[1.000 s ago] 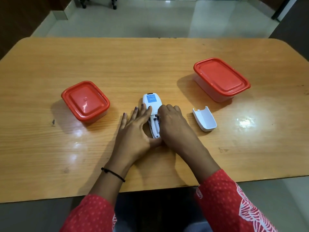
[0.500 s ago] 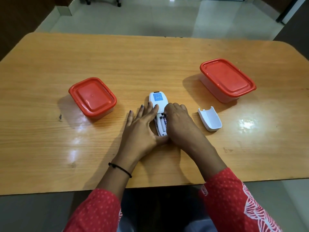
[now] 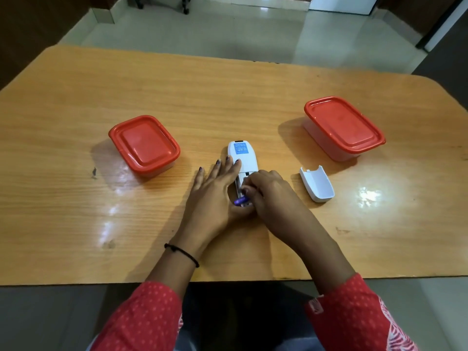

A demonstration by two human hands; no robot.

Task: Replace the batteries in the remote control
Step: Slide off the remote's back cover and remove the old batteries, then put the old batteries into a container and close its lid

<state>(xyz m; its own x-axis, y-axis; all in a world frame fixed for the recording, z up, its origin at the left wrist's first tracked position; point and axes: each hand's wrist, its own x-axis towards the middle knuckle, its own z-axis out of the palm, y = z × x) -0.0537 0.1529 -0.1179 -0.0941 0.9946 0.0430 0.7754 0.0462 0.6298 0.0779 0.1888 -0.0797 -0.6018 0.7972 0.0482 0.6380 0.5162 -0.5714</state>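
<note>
From the head camera, the remote control (image 3: 242, 155) lay face down in the middle of the table (image 3: 76, 110), just in front of me, with its blue label at the far end and the open compartment toward my body. That put the slot where both hands could reach it.

My left hand (image 3: 215, 196) lay flat along the remote's left side with the fingers straight. The fingertips (image 3: 237, 162) pressed on the casing near the label, I think to stop the body sliding or tipping while I worked. My right hand (image 3: 268, 193) was curled over the compartment from the other side. Its thumb and fingers pinched a purple battery (image 3: 240, 200), which stood tilted with one end lifted clear of the slot. The two hands were close together, almost touching over the remote. I could not tell whether a second cell sat underneath, as my fingers hid the slot.

The battery cover (image 3: 316, 184) lay hollow side up well to the right of the remote, out of the way but within reach for closing. A left box (image 3: 144, 145) and a right box (image 3: 344, 126), both with red lids shut, stood on either side. I judged they were for old and fresh cells.
</note>
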